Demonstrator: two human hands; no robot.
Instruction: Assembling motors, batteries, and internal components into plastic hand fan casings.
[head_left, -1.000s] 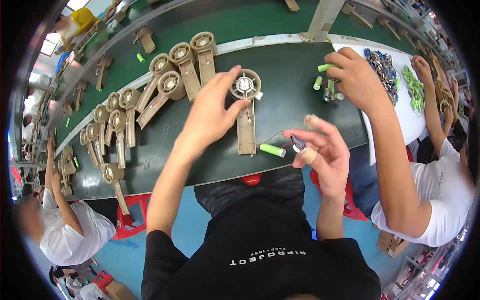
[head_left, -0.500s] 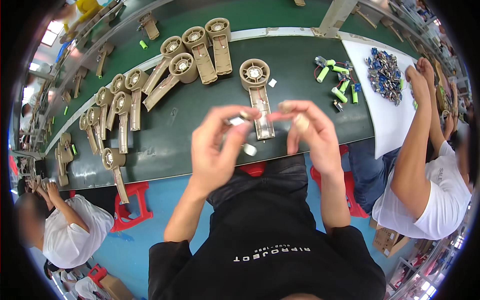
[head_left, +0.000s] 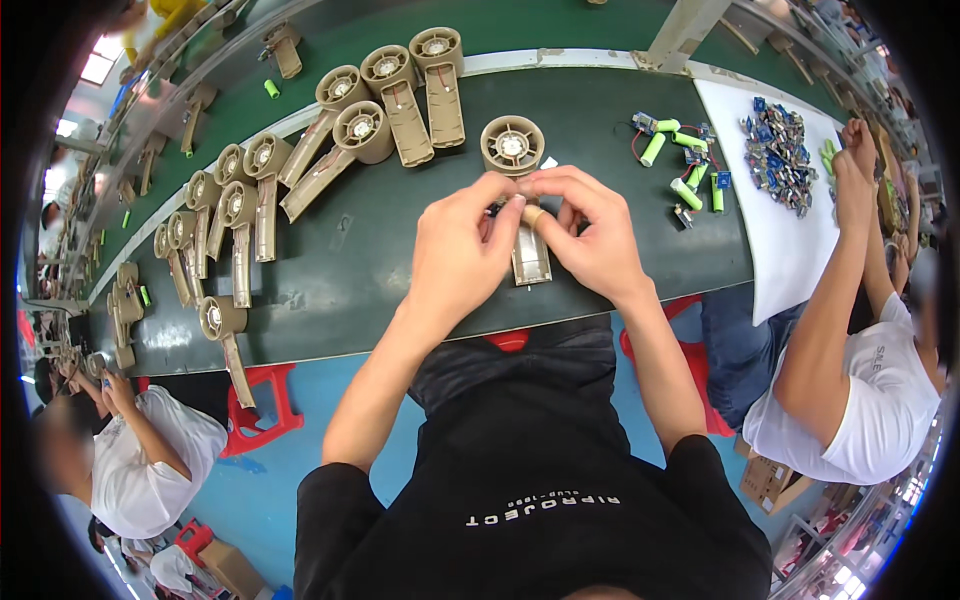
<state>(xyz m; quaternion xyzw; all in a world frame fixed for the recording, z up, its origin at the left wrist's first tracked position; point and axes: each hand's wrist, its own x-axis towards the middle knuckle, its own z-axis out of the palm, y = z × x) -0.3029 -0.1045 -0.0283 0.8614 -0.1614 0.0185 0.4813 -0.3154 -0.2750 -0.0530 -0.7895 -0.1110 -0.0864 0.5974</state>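
A tan handheld fan housing (head_left: 512,143) lies on the table in front of me, its round head away from me and its open handle pointing toward me. Over the upper part of that handle, my left hand (head_left: 458,245) and my right hand (head_left: 592,238) meet with fingertips pinched together. Something small and dark shows by the left fingertips, but the fingers hide most of it. Both hands are closed; whatever the right fingers grip is concealed. A small white piece (head_left: 549,163) lies beside the fan head, just past my right fingers.
More tan fan housings (head_left: 388,68) stand in rows to the left on the green table (head_left: 345,290). Green battery cells with wires (head_left: 690,160) lie at right. Beyond them, a heap of small blue circuit boards (head_left: 778,155) rests on a white sheet (head_left: 775,270), beside a co-worker's arms (head_left: 830,290).
Both hands have moved away from me and come together over the handle. The white pieces seen earlier at and below my left fingers are out of sight.
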